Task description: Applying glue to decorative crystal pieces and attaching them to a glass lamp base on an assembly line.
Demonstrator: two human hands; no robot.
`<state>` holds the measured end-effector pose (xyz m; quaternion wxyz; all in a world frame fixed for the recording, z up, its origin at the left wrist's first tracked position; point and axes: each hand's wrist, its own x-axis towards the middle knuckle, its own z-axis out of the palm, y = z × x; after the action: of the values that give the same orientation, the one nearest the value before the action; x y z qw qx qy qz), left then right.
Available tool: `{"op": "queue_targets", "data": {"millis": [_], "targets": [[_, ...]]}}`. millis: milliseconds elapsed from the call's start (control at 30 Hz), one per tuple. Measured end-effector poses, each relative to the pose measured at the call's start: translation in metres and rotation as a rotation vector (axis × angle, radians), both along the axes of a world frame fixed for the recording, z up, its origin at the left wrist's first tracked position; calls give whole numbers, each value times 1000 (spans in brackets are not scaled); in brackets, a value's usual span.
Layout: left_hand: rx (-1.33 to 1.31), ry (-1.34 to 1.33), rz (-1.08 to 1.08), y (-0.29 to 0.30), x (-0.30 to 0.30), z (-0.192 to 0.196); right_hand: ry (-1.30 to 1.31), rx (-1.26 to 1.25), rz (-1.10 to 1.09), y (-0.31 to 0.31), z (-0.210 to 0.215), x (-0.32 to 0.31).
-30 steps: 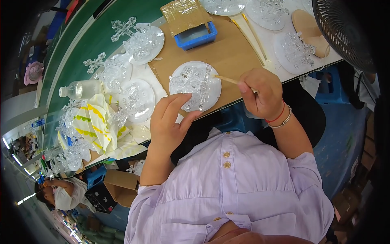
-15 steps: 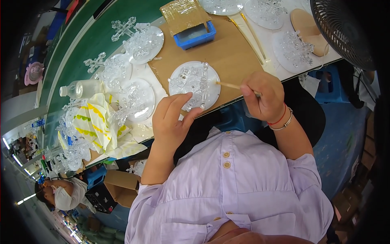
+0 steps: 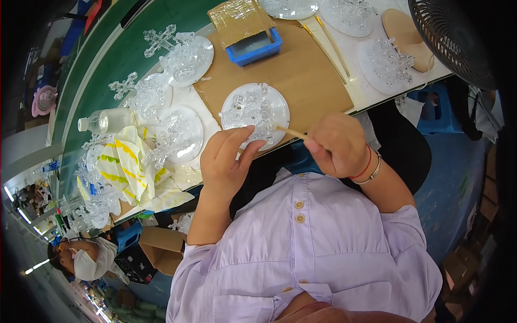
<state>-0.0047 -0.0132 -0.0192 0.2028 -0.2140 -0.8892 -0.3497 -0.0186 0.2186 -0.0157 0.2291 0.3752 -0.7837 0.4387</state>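
Observation:
On the brown cardboard in front of me lies a white round disc (image 3: 281, 105) bearing clear crystal-like ornaments (image 3: 245, 112). A clear beaded bar (image 3: 264, 110) runs across its right part. My left hand (image 3: 226, 161) grips the near edge of this piece, thumb and index finger touching the clear parts. Between the fingers of my right hand (image 3: 338, 146) is a thin wooden stick (image 3: 293, 132). Its tip reaches over the disc's right side, close to the lower end of the bar. Whether the tip touches is too small to tell.
Behind the disc stands a blue bin (image 3: 254, 53) with a taped cardboard flap (image 3: 240, 22). More ornamented discs (image 3: 180, 134) crowd the left, near a clear bottle (image 3: 107, 120) and a patterned cloth (image 3: 134, 161). A black fan (image 3: 455, 43) stands at the right. Another person (image 3: 91, 258) sits far left.
My right hand has moved a little left and toward me, bringing the stick's tip nearer the clear bar. The left hand stays on the ornamented disc.

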Motion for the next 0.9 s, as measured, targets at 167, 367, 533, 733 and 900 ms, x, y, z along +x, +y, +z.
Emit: {"op": "queue_targets", "data": {"millis": [167, 367, 533, 733, 900], "targets": [[24, 26, 18, 1, 0, 0, 52, -33, -46, 6, 3, -5], [69, 112, 104, 1, -4, -10, 64, -313, -357, 20, 28, -57], [63, 121, 124, 5, -14, -9, 142, -194, -367, -8, 28, -110], [139, -9, 106, -3, -10, -10, 243, -39, -318, -31, 12, -140], [143, -54, 98, -9, -5, -12, 235, 64, -340, -32, 10, -142]]}}
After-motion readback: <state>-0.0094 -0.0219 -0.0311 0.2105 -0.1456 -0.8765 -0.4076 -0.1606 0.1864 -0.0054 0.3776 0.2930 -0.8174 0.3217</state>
